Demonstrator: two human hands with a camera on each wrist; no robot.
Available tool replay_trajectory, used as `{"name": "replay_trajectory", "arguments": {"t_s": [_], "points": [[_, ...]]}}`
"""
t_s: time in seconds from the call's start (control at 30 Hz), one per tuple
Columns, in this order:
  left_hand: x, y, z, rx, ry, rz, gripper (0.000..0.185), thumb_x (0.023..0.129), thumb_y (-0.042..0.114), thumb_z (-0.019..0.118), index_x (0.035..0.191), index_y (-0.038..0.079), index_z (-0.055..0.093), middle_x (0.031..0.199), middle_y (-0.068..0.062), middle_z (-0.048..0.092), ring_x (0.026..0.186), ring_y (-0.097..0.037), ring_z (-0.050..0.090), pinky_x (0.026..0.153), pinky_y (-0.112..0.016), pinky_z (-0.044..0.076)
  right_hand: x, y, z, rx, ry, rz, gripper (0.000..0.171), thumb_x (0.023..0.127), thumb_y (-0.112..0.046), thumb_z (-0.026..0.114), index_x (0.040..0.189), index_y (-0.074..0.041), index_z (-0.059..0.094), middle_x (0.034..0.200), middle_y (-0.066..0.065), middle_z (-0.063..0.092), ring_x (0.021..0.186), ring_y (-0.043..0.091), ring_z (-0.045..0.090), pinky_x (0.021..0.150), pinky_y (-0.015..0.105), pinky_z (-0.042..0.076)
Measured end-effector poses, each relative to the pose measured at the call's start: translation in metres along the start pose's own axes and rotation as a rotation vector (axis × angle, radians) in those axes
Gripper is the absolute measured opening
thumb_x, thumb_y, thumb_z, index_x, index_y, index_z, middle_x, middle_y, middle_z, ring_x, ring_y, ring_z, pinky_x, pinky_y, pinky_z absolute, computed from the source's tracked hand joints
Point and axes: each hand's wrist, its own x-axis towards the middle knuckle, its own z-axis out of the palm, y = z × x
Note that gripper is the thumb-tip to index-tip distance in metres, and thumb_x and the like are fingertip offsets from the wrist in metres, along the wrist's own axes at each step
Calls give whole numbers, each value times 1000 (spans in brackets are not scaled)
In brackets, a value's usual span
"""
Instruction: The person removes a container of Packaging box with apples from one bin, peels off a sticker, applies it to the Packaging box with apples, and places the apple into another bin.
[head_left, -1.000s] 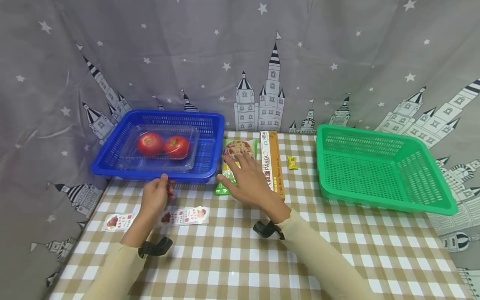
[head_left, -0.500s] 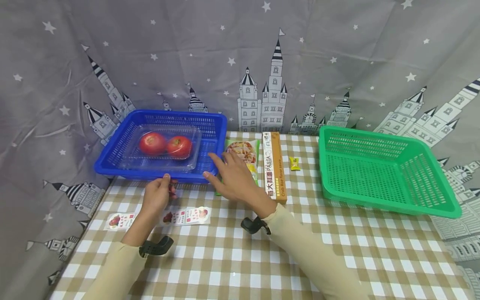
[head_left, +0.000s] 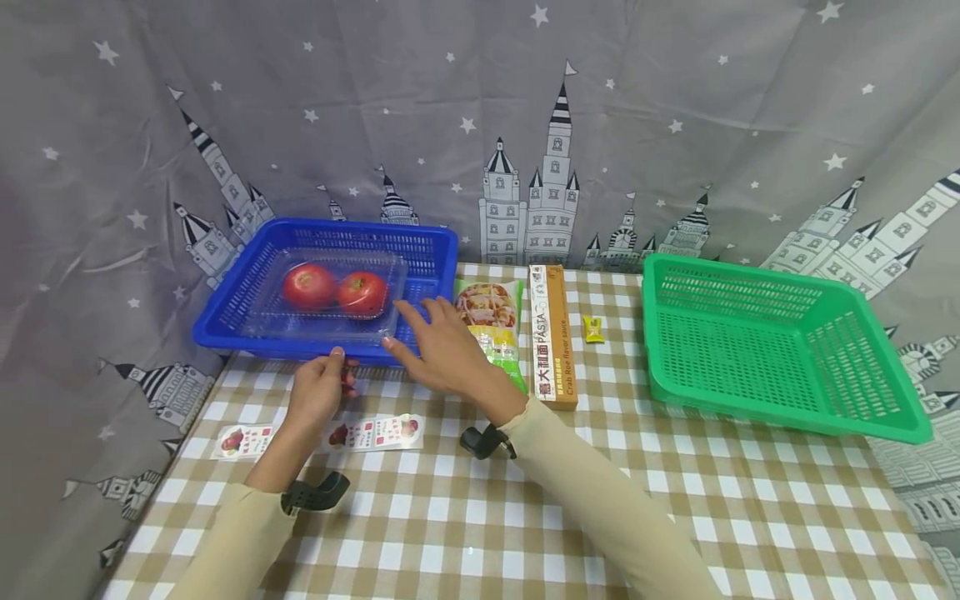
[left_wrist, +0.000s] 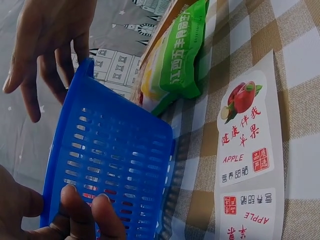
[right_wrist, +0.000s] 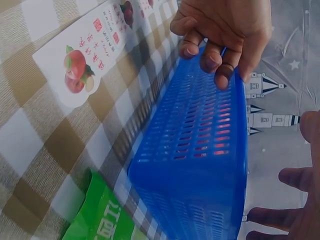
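Observation:
My left hand (head_left: 313, 392) grips the front rim of the blue basket (head_left: 247, 343), with the thumb on the rim and the fingers bent against the outer side wall. Inside the basket lies a clear plastic box (head_left: 322, 327) that holds two red apples (head_left: 309, 286). My right hand (head_left: 446, 350) hovers over the basket's front right corner, its fingers spread and holding nothing. In the left wrist view the right hand (left_wrist: 52, 50) hangs beside the basket's rim, apart from the clear box as far as I can see.
Right of the basket lie a green food packet (head_left: 487, 312), a pasta box (head_left: 553, 333) and a small yellow packet (head_left: 593, 329). A green basket (head_left: 750, 414) stands at the right. Paper apple labels (head_left: 378, 432) lie in front of the blue basket. A grey curtain (head_left: 420, 108) hangs behind.
My right hand has moved left from above the green packet to the blue basket's front right corner, uncovering the packet. The left hand has stayed on the basket's rim.

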Motion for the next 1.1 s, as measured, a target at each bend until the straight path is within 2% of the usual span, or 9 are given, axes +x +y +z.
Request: {"name": "replay_trajectory", "arguments": {"t_s": [0.2,0.37,0.57,1.1], "points": [[-1,0,0,-11,-8,-2,55,108,37,33,117,-11,57,75,-1,55,61,-8,56,61,-26,49,6,-5,4,-3,2,-5,64,102,-54,37,154,-17,31,148,21,37,141,39,27,112,48,27],[-1,-1,0,-7,-6,9,56,108,38,32,116,-11,57,77,-2,54,63,-8,56,63,-27,51,12,-10,5,21,28,-13,64,101,-54,40,153,-17,34,147,21,38,139,38,30,108,48,34],[-2,-1,0,-24,-5,18,55,108,37,32,115,-12,57,76,-1,55,61,-7,55,60,-26,50,21,-18,7,36,16,-14,64,102,-55,37,154,-18,32,147,21,37,138,35,31,108,47,35],[0,-6,5,-27,27,43,51,108,32,33,112,-13,58,72,-1,54,58,-6,55,64,-27,52,45,-21,15,149,-31,89,64,101,-56,36,155,-22,28,149,22,35,137,37,34,106,48,36]]}}
